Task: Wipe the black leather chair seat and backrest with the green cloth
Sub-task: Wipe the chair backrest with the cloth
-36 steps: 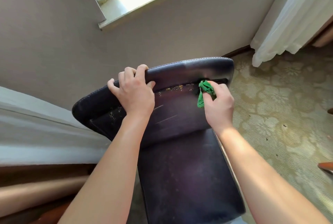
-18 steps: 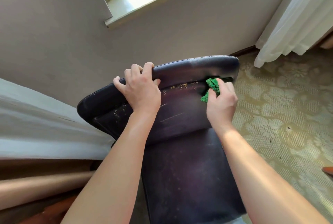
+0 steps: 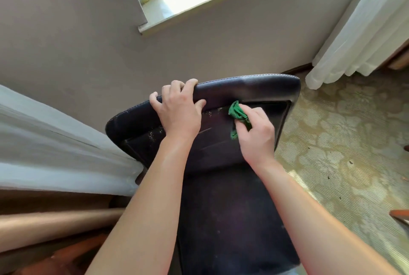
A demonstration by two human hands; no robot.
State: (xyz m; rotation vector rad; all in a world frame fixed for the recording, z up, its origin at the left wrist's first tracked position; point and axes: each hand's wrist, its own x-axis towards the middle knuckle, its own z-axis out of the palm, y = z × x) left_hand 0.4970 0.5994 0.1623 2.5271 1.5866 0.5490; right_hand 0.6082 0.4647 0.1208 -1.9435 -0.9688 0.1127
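Note:
The black leather chair fills the middle of the view, its backrest point(image 3: 261, 89) toward the wall and its seat point(image 3: 232, 219) toward me. My left hand point(image 3: 177, 111) grips the backrest's top edge left of centre, fingers curled over it. My right hand point(image 3: 256, 133) holds the bunched green cloth point(image 3: 238, 113) and presses it against the backrest's front, just under the top roll. Pale crumbs or dust speckle the backrest between and left of my hands. The seat looks dull and faintly smeared.
A grey wall and a sunlit window sill point(image 3: 199, 2) lie right behind the chair. White curtains hang at the left point(image 3: 55, 142) and at the upper right point(image 3: 363, 31). Patterned carpet point(image 3: 343, 142) covers the floor to the right. Wooden furniture point(image 3: 55, 226) sits at the lower left.
My right hand has slid the green cloth leftward along the backrest, away from its right corner. My left hand keeps its grip on the top edge.

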